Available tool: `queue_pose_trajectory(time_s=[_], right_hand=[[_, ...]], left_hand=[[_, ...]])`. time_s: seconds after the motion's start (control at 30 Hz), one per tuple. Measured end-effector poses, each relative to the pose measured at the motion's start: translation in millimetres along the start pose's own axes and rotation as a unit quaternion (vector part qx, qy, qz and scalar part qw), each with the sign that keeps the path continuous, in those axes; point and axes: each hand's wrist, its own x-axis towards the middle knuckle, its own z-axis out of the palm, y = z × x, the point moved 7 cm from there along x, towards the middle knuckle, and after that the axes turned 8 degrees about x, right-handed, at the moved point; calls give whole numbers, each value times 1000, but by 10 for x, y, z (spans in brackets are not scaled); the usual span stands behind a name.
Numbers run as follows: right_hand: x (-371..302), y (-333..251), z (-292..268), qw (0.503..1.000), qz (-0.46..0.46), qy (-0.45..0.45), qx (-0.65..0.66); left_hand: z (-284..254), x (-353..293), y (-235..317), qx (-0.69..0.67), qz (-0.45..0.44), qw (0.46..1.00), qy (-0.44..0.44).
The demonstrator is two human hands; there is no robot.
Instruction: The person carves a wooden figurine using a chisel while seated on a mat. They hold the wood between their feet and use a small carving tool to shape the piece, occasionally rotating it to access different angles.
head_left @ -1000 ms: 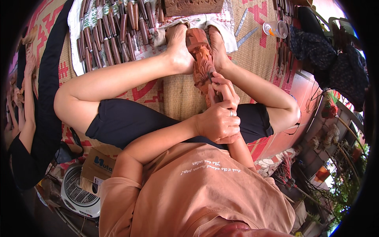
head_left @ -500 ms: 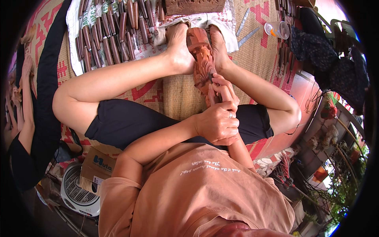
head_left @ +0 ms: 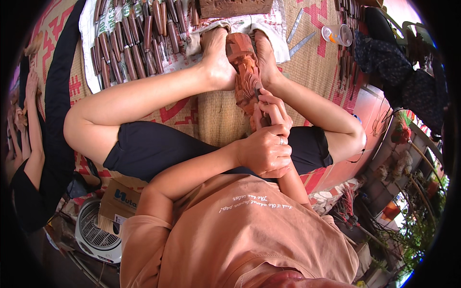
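Around the work lie one carved block (head_left: pixel 235 7), one clear cup (head_left: pixel 337 35), two metal strips (head_left: pixel 294 26), one cardboard box (head_left: pixel 119 200) and dozens of wooden-handled tools (head_left: pixel 129 62), too crowded to count. Two bare feet (head_left: pixel 218 62) flank the single reddish carving (head_left: pixel 246 72). The left hand (head_left: pixel 265 152) is closed, partly covering the right hand (head_left: pixel 273 108), whose fingers bend beside the carving; what either grips is hidden

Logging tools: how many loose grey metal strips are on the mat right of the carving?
2: the upper strip and the lower strip, both between the white sheet and the clear plastic cup. Others may be hidden.
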Motion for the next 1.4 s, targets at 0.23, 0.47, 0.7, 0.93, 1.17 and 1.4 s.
queue_pose_trajectory(time_s=[0.23,0.47,0.7,0.93,1.17,1.4], right_hand=[[-37,-38,13,999,22,-17,-42],[-35,-14,30,999,31,-17,-36],[1,37,50,997,69,-28,-32],[17,-27,-5,998,45,14,-30],[-17,-13,31,998,31,-28,-37],[10,-34,47,996,67,-30,-42]], left_hand=[[-58,5,35,-4,-6,1000,23],[-75,-9,17,2,-8,1000,21],[-73,-32,-94,-4,-20,1000,17],[-21,-30,-4,-1,5,1000,17],[-89,-7,11,-8,-11,1000,14],[-135,-3,-34,-13,-21,1000,17]])
